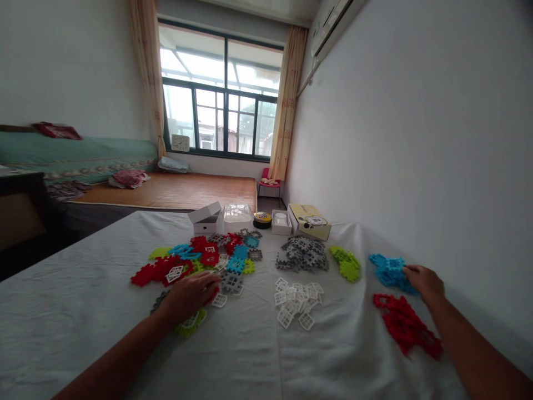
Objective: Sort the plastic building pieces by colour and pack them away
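Note:
My left hand (189, 297) is over a mixed heap of plastic interlocking tiles, its fingers curled together; what they hold, if anything, is hidden. Close by lie red tiles (160, 271), a grey tile (231, 282) and a white window-shaped piece (219, 300). Far to the right, my right hand (425, 282) pinches the edge of a blue tile (395, 264) at the blue pile. Below that hand is a pile of red tiles (406, 325). White window pieces (296, 303), grey tiles (306, 253) and green tiles (346, 264) form separate piles between my hands.
Along the table's far edge stand an open white box (206, 221), a clear plastic container (237, 216), a round black-and-yellow tin (262, 220), a small white box (282, 222) and a yellow box (310, 221). A white cloth (241, 355) covers the table. A wall runs along the right.

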{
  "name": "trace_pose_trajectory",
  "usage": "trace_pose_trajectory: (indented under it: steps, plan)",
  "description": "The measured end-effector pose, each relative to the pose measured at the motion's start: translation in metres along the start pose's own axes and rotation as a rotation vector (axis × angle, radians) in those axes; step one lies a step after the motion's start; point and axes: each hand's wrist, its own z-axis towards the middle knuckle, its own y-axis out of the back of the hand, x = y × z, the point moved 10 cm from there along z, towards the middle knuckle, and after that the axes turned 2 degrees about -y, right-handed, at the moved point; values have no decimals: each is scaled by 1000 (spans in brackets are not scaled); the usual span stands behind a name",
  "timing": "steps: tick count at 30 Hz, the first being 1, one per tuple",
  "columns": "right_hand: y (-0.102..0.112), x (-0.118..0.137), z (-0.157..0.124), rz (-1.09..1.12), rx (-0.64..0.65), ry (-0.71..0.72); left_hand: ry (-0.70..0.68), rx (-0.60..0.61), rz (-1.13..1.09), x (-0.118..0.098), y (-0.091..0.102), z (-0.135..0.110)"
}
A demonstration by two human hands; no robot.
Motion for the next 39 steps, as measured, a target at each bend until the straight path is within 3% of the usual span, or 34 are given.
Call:
trace_pose_trajectory:
  steps: [3,5,7,9,12,15,18,21,27,32,35,39]
  plan:
    - [3,-9,-4,-33,-19,-39,2,1,1,-3,2,0]
    - [4,14,-11,-49,-52,-7,9,4,3,-4,4,0]
    - [-3,66,-26,-12,-30,129,20,1,7,-5,5,1]
    - [-19,140,-58,83,76,348,30,-8,15,-5,6,0]
    - [-46,249,-132,188,247,602,25,-20,12,-6,7,-1]
    - [-66,346,-224,296,431,878,17,-27,5,-9,9,-3]
    - [-80,416,-293,311,557,1053,20,-32,1,-9,11,-5]
    - [-95,457,-318,311,589,1064,34,-38,1,-6,14,-6]
    - [-132,482,-317,311,653,935,40,-23,38,-3,14,-6]
    - [-122,479,-306,432,726,817,-5,-24,23,-9,15,-6]
    - [-109,460,-289,577,862,673,3,-17,16,-8,14,-6]
    - [-101,397,-254,819,1079,323,35,-22,8,-2,12,-5]
